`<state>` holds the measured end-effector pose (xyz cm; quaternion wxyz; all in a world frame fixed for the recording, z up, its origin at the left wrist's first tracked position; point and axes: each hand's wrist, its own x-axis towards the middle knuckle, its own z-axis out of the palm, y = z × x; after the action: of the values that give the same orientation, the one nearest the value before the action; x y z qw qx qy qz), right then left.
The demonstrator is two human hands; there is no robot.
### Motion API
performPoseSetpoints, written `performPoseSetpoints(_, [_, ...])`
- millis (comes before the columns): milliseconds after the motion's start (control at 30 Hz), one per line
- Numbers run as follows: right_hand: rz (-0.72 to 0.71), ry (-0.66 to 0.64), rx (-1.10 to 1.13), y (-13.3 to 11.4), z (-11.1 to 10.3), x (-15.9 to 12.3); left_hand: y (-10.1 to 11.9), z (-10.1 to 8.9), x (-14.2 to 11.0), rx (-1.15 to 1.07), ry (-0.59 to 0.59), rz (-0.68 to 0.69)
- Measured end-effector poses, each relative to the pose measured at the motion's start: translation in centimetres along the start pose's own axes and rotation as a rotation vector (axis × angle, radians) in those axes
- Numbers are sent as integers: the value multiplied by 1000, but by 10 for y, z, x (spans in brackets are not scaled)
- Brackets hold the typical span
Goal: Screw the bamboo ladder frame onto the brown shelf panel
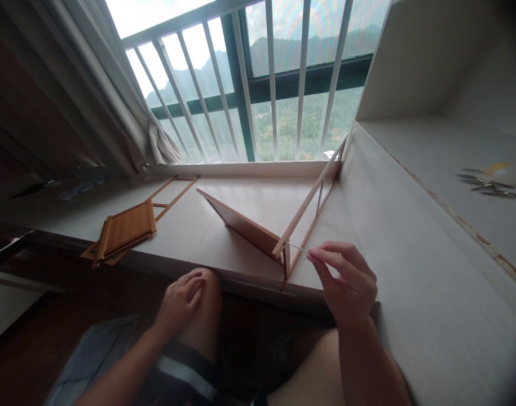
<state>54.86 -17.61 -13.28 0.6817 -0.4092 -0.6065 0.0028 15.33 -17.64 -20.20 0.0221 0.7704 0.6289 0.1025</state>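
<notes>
Between the thumb and fingers of my right hand [349, 277] is a thin metal rod [298, 247] that looks like a hex key. Its far tip meets the near end of a slim wooden frame [305, 206], which stands on edge on the white ledge. A flat wooden panel [245, 224] also stands on edge, its near end against that frame; I cannot tell if they are joined. My left hand [185, 296] lies on my knee, fingers loosely bent and holding nothing.
Stacked wooden panels [128, 228] overhang the front edge of the ledge [224, 265] at left, beside another wooden frame [173, 197]. Several slim metal pieces [490, 185] lie on the right-hand shelf [448, 146]. Behind are a barred window [274, 84] and a curtain [109, 84].
</notes>
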Motion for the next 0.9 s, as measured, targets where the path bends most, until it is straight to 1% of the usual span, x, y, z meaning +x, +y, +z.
performPoseSetpoints(167, [47, -71, 11, 1, -2, 0, -2, 3, 0, -5, 0, -13])
performPoseSetpoints(467, [56, -71, 28, 1, -2, -2, -4, 4, 0, -10, -10, -23])
performPoseSetpoints(633, [43, -123, -7, 1, -1, -3, -4, 4, -1, -6, -15, -20])
performPoseSetpoints(800, [88, -79, -111, 0, -2, -8, -4, 4, 0, -1, -16, -19])
performPoseSetpoints(900, [91, -64, -111, -1, -3, -8, -5, 4, 0, -2, -18, -15])
